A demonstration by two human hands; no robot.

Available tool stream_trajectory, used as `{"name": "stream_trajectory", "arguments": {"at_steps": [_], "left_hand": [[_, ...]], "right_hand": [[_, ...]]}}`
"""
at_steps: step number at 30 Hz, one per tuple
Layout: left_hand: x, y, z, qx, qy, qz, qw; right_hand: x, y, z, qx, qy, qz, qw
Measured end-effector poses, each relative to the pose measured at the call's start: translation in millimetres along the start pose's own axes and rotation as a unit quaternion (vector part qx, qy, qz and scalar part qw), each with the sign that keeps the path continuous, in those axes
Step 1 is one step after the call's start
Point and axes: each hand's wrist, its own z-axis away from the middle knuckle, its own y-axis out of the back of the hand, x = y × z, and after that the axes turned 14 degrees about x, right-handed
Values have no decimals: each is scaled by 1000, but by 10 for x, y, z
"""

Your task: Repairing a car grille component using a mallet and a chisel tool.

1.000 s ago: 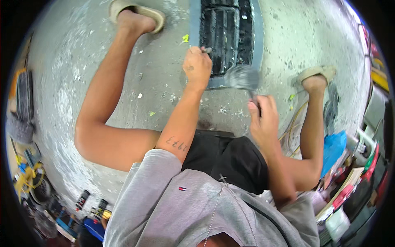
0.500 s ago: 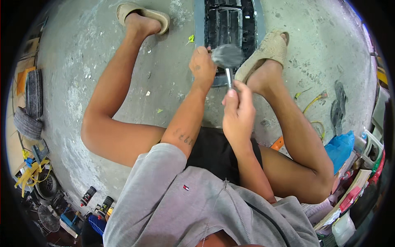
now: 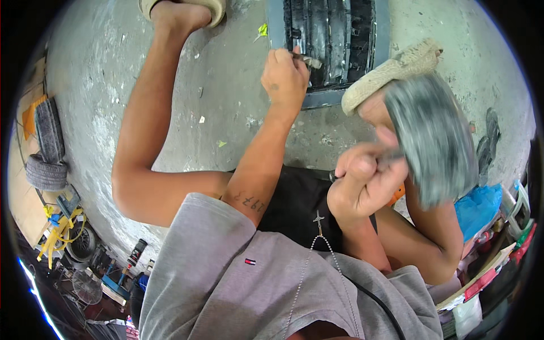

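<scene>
Before you, a black ribbed panel (image 3: 320, 34) in a grey frame (image 3: 331, 99) lies on the concrete floor (image 3: 226, 102), well apart from the floor's left edge, where tyres (image 3: 48, 130) stand. Its ribs look scuffed, with whitish marks. Your left hand (image 3: 284, 76) is curled around a short metal tool (image 3: 311, 62) over the panel; you cannot tell if they touch. Your right hand (image 3: 362, 182) is closed on a mallet (image 3: 433, 139), its grey head blurred. Dark characters mark your left forearm (image 3: 258, 175); a small red-white-blue emblem (image 3: 250, 262) sits on your shirt (image 3: 226, 292).
</scene>
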Motion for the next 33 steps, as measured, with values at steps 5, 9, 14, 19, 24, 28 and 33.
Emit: {"name": "stream_trajectory", "arguments": {"at_steps": [5,9,14,19,24,28,33], "left_hand": [[0,33,4,15,-12,5,1000],[89,72,-26,-16,-28,-14,999],[84,200,-70,-50,-19,11,999],[0,224,-72,-39,-17,94,995],[50,233,-60,-63,17,84,994],[43,248,-44,-78,36,88,992],[0,199,-7,-83,73,98,989]], "right_hand": [[242,-44,130,-105,-301,108,942],[197,70,200,-7,-327,89,941],[282,179,106,-16,-319,104,942],[448,73,19,4,-224,122,967],[685,-264,-355,27,-186,104,977],[879,-514,-366,15,-237,93,967],[977,-746,-540,-38,-128,170,976]]}}
